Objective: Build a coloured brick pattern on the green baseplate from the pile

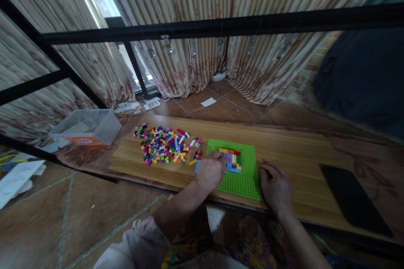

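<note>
A green studded baseplate lies on the wooden board, with a block of colourful toy bricks built up on its middle. My left hand reaches over the plate's left part, its fingers pinched at the left side of the built block. Whatever is between those fingertips is hidden. By the plate's right edge my right hand rests with its fingers curled inward, and I cannot make out what, if anything, it holds. A light blue brick piece shows just left of my left hand.
Many loose bricks are spread over the left of the wooden board. A clear plastic box stands beyond its left end. A dark flat object lies at the right. A black metal rail crosses behind, before curtains.
</note>
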Motion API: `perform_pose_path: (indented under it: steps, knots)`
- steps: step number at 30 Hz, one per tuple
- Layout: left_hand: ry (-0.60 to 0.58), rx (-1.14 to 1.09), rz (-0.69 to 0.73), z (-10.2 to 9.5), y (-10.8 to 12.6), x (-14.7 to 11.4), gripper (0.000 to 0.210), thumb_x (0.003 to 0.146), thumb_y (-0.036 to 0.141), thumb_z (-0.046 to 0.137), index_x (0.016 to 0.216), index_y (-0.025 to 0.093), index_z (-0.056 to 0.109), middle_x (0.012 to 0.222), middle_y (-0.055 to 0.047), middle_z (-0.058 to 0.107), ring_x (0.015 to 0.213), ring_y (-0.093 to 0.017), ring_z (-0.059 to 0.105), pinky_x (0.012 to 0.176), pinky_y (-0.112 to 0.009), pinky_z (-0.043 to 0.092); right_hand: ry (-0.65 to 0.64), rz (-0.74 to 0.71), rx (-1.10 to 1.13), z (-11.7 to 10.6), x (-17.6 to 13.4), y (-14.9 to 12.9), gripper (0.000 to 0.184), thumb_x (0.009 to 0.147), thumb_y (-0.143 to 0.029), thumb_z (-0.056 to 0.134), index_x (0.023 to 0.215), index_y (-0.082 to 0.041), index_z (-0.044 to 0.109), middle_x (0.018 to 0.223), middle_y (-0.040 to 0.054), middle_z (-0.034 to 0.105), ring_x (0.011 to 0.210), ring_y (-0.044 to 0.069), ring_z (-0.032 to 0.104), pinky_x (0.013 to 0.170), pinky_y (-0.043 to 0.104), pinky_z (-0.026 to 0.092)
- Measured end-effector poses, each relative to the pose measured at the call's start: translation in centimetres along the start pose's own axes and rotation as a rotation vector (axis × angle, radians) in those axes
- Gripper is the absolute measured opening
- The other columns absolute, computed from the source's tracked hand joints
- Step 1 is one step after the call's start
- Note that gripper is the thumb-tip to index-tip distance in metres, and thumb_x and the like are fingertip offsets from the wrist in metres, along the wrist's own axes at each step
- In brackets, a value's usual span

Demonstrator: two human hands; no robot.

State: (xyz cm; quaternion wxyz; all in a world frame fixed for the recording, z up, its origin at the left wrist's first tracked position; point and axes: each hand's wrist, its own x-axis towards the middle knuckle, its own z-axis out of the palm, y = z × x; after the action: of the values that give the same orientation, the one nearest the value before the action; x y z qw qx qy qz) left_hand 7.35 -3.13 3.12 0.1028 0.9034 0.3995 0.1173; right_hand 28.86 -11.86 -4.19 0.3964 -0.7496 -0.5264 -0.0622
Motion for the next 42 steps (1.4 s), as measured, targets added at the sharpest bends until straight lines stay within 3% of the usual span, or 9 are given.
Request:
perform_pose_path:
  steps: [8,17,24,28,33,42]
  knots:
    - [-0.066,0.102,0.016,-1.4,1.7,0.5,0.020,0.087,0.008,0.050,0.091,0.012,0.068,0.096,-0.014,0.064,0.099,-0.027,0.060,0.083,-0.039,0.052,-0.013,0.015,0.008,0.0,-0.1,0.0,0.033,0.089,-0.038,0.046,0.091,-0.017,0.072,0.100,0.0124,0.069,0.094,0.024,0.062,0.090,0.042,0.049]
    - [-0.108,0.166,0.043,-1.5,2.6,0.9,0.024,0.091,0.008,0.045,0.095,0.007,0.069,0.098,-0.018,0.064,0.099,-0.030,0.063,0.079,-0.040,0.052,-0.008,0.000,0.018,0.1,-0.1,0.1,0.033,0.089,-0.037,0.047,0.091,-0.016,0.072,0.099,0.0135,0.069,0.094,0.024,0.062,0.090,0.042,0.049]
    - [-0.032,0.065,-0.073,-0.5,0.7,0.6,0.021,0.092,0.011,0.046,0.098,0.015,0.065,0.100,-0.011,0.064,0.096,-0.024,0.063,0.082,-0.037,0.053,0.007,0.007,0.008,0.1,-0.1,-0.1,0.033,0.089,-0.037,0.047,0.090,-0.016,0.072,0.099,0.0134,0.070,0.094,0.024,0.062,0.090,0.041,0.049]
    - [0.091,-0.059,-0.103,0.7,-0.2,-0.5,0.019,0.093,0.020,0.050,0.108,0.016,0.062,0.110,-0.009,0.063,0.101,-0.024,0.061,0.090,-0.038,0.053,0.007,0.000,0.001,0.1,-0.1,0.1,0.032,0.089,-0.036,0.047,0.091,-0.016,0.072,0.099,0.0131,0.070,0.094,0.024,0.062,0.089,0.040,0.050]
    - [0.256,-0.118,-0.096,2.3,-0.7,-2.8,0.035,0.091,0.017,0.049,0.126,0.020,0.055,0.126,-0.009,0.056,0.115,-0.023,0.055,0.100,-0.039,0.050,0.015,-0.016,-0.020,0.2,-0.1,0.3,0.033,0.089,-0.037,0.046,0.091,-0.015,0.072,0.099,0.0131,0.070,0.093,0.024,0.062,0.089,0.041,0.050]
    - [0.194,0.024,-0.008,2.9,-0.4,-3.3,0.046,0.089,0.015,0.051,0.134,0.021,0.051,0.137,-0.013,0.048,0.115,-0.028,0.053,0.098,-0.045,0.050,0.009,-0.010,-0.013,-0.1,-0.1,0.0,0.034,0.089,-0.037,0.046,0.092,-0.016,0.072,0.098,0.0132,0.069,0.094,0.025,0.062,0.088,0.042,0.049]
